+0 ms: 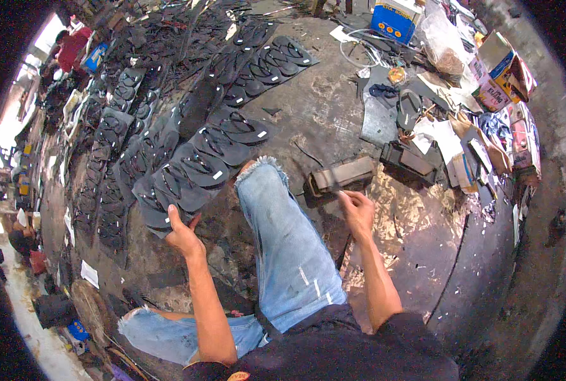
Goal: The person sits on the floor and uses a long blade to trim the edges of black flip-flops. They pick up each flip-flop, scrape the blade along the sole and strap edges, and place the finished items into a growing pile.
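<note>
My left hand (186, 238) is at the near end of a row of black flip-flops (191, 166), its thumb over the edge of the last one and its other fingers partly hidden. The flip-flops lie side by side, with thong straps and small white labels. My right hand (359, 214) is closed in a pinch beyond my right knee; what its fingertips hold, if anything, is too dark and small to tell. Just beyond them is a dark box-like block (342, 175) with a brown top, and a second black block (408, 163) stands to its right.
More rows of flip-flops (271, 70) spread over the floor ahead and to the left. A blue and yellow carton (396, 20), a plastic bag (444, 44) and paper scraps (449, 143) crowd the right. At far left is another person in a red top (73, 49).
</note>
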A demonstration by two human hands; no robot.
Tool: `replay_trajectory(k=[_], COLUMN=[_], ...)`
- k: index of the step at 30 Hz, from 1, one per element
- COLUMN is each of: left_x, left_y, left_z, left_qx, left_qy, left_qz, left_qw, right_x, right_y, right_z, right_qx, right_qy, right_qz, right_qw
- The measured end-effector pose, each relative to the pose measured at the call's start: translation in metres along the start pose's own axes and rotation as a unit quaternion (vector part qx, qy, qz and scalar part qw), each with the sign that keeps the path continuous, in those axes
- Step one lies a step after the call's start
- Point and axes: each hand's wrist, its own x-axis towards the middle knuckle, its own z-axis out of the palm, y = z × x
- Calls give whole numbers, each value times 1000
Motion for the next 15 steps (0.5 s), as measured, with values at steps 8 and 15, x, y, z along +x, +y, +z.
replay_trajectory(k=[8,15], left_x=[3,-3], left_y=[4,2], left_z=[0,0], left_qx=[22,-14], left_qy=[9,-21], left_qz=[-30,-6], left_qw=[999,1000], right_x=[-10,10], right_y=[11,-5], right_z=[-52,-24], right_qx=[-235,-392], right_qy=[227,165], right_qz=[36,-280], right_qw=[944,861])
